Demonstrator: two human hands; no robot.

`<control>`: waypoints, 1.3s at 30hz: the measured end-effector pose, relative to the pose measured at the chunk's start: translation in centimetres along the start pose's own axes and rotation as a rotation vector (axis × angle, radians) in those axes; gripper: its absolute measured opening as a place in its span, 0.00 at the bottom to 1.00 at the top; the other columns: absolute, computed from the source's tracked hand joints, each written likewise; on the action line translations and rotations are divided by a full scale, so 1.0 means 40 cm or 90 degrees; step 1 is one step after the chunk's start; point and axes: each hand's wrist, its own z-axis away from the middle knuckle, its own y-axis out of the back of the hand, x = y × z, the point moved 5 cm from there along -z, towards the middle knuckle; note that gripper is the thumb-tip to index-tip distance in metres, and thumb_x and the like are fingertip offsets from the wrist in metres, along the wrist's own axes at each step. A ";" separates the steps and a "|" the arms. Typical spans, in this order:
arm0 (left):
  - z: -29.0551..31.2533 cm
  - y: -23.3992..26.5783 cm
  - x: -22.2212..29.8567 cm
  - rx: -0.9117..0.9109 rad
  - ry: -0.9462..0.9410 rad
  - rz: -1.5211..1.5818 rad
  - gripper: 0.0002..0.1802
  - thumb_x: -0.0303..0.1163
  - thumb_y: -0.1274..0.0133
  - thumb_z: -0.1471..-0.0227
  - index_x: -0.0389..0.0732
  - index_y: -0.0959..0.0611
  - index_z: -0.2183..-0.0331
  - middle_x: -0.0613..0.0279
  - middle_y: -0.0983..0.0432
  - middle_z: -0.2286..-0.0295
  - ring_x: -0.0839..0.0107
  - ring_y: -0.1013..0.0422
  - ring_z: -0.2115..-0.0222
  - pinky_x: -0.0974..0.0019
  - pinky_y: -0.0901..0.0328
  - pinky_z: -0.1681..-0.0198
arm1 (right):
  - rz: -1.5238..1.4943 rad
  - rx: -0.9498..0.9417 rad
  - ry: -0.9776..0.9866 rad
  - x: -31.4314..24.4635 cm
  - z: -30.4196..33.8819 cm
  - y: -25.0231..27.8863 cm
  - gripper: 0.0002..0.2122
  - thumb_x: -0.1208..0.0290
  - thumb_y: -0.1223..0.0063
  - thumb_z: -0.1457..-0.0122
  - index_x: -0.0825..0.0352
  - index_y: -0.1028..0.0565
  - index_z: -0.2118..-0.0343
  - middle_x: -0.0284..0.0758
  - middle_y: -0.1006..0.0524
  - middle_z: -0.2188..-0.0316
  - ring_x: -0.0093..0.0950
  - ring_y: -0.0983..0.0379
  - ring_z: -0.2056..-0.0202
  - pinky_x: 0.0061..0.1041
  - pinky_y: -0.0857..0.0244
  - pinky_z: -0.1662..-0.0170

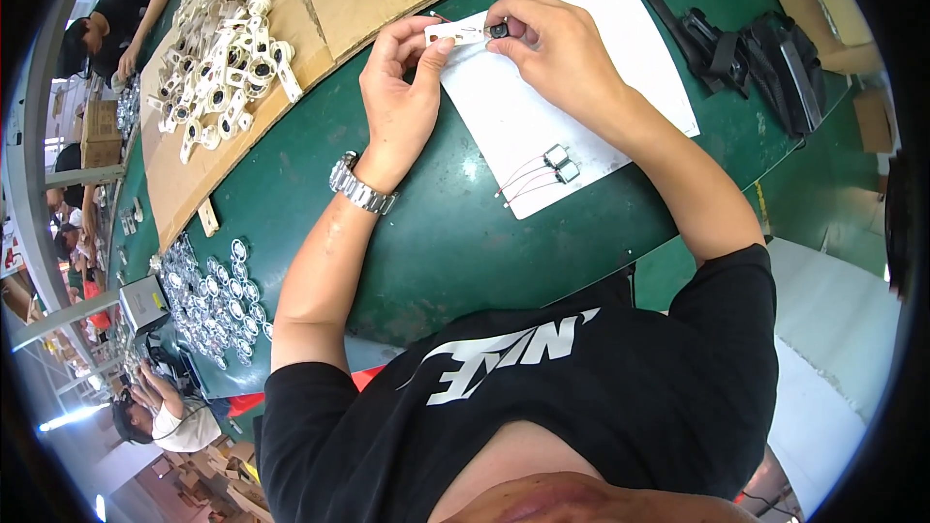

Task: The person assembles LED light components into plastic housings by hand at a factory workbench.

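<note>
Both hands meet over white paper sheets (620,48) at the far side of the green table. My left hand (399,102) pinches one end of a small white plastic housing (457,33) between thumb and fingers. At the housing's other end, my right hand (570,46) holds a small black part with a rounded face (499,30) in its fingertips; whether it sits inside the housing I cannot tell. Thin wire shows beside the left fingertips. Nearer to me on the paper lie two small rectangular speaker-like parts (560,165) with thin red and dark leads.
Cardboard (339,0) at the left back carries a heap of white plastic housings (228,77). Many shiny round parts (215,295) lie at the left front. A black mesh bag with straps (775,63) rests at the right. Other people work along the left side.
</note>
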 end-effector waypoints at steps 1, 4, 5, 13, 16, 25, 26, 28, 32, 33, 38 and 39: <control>0.001 -0.001 0.001 0.002 0.000 0.001 0.15 0.26 0.40 0.39 0.35 0.23 0.52 0.64 0.17 0.65 0.83 0.26 0.66 0.76 0.32 0.61 | 0.001 -0.002 0.001 -0.001 -0.001 0.000 0.10 0.76 0.33 0.47 0.66 0.21 0.61 0.35 0.26 0.73 0.28 0.28 0.71 0.27 0.31 0.66; 0.000 -0.001 0.005 0.003 0.003 -0.008 0.15 0.26 0.40 0.40 0.34 0.23 0.53 0.63 0.18 0.65 0.82 0.26 0.67 0.76 0.32 0.61 | -0.021 0.036 0.020 -0.008 -0.002 0.009 0.07 0.77 0.36 0.46 0.68 0.21 0.65 0.39 0.23 0.71 0.37 0.25 0.70 0.35 0.31 0.65; 0.000 -0.004 0.002 -0.016 0.021 0.030 0.15 0.25 0.40 0.40 0.34 0.23 0.53 0.62 0.18 0.65 0.81 0.25 0.67 0.76 0.31 0.61 | -0.019 0.036 0.020 -0.008 -0.002 0.009 0.07 0.77 0.36 0.46 0.68 0.21 0.64 0.40 0.23 0.71 0.38 0.25 0.70 0.35 0.31 0.65; -0.012 0.002 -0.007 -0.013 0.073 0.134 0.13 0.22 0.43 0.39 0.30 0.24 0.53 0.54 0.17 0.64 0.72 0.21 0.63 0.70 0.26 0.56 | -0.051 0.009 -0.002 0.012 -0.010 0.001 0.07 0.77 0.35 0.45 0.68 0.21 0.64 0.41 0.21 0.70 0.36 0.23 0.69 0.34 0.29 0.64; -0.014 -0.002 -0.007 -0.023 0.088 0.158 0.12 0.21 0.45 0.38 0.29 0.25 0.53 0.52 0.18 0.63 0.70 0.20 0.63 0.69 0.25 0.55 | -0.064 -0.012 -0.022 0.031 -0.018 0.008 0.09 0.76 0.34 0.45 0.68 0.21 0.63 0.41 0.21 0.69 0.35 0.23 0.69 0.32 0.27 0.64; -0.003 -0.006 0.002 -0.067 0.047 0.114 0.13 0.22 0.45 0.38 0.31 0.24 0.52 0.54 0.18 0.61 0.69 0.21 0.60 0.67 0.27 0.53 | -0.122 -0.205 -0.095 0.059 -0.027 0.005 0.17 0.74 0.33 0.45 0.63 0.20 0.51 0.35 0.21 0.70 0.24 0.27 0.72 0.27 0.30 0.67; -0.001 -0.010 0.004 -0.074 0.043 0.121 0.12 0.22 0.45 0.38 0.32 0.24 0.53 0.54 0.18 0.61 0.71 0.21 0.61 0.69 0.27 0.54 | -0.186 -0.252 -0.150 0.077 -0.027 -0.003 0.18 0.75 0.33 0.44 0.63 0.20 0.50 0.35 0.20 0.70 0.22 0.27 0.73 0.25 0.30 0.68; 0.001 -0.016 0.006 -0.083 0.039 0.131 0.11 0.21 0.45 0.38 0.32 0.24 0.54 0.55 0.19 0.62 0.73 0.21 0.61 0.70 0.26 0.54 | -0.249 -0.297 -0.209 0.091 -0.018 -0.016 0.18 0.75 0.34 0.44 0.63 0.20 0.49 0.34 0.20 0.71 0.20 0.28 0.74 0.23 0.30 0.69; 0.001 -0.014 0.005 -0.083 0.037 0.133 0.11 0.21 0.45 0.38 0.32 0.24 0.54 0.56 0.19 0.62 0.73 0.21 0.62 0.71 0.26 0.55 | -0.303 -0.256 -0.232 0.093 -0.017 -0.025 0.17 0.77 0.35 0.44 0.63 0.18 0.50 0.34 0.18 0.70 0.19 0.28 0.74 0.22 0.32 0.69; 0.002 -0.013 0.004 -0.080 0.041 0.135 0.11 0.21 0.45 0.38 0.32 0.24 0.54 0.57 0.19 0.63 0.73 0.21 0.62 0.71 0.26 0.55 | -0.307 -0.251 -0.248 0.093 -0.016 -0.025 0.17 0.78 0.35 0.44 0.64 0.18 0.51 0.34 0.18 0.70 0.19 0.27 0.73 0.22 0.32 0.69; 0.009 -0.022 0.013 -0.073 0.031 0.126 0.11 0.21 0.44 0.38 0.32 0.24 0.54 0.57 0.19 0.64 0.74 0.21 0.63 0.71 0.26 0.57 | -0.171 -0.205 -0.199 0.085 -0.025 -0.016 0.15 0.77 0.35 0.44 0.63 0.17 0.52 0.34 0.19 0.73 0.19 0.29 0.73 0.23 0.33 0.68; 0.011 -0.025 0.014 -0.072 0.025 0.118 0.11 0.21 0.44 0.39 0.33 0.24 0.54 0.58 0.19 0.64 0.74 0.21 0.63 0.71 0.26 0.57 | -0.142 -0.188 -0.182 0.089 -0.024 -0.016 0.15 0.77 0.35 0.44 0.62 0.16 0.53 0.34 0.20 0.74 0.20 0.29 0.73 0.24 0.33 0.68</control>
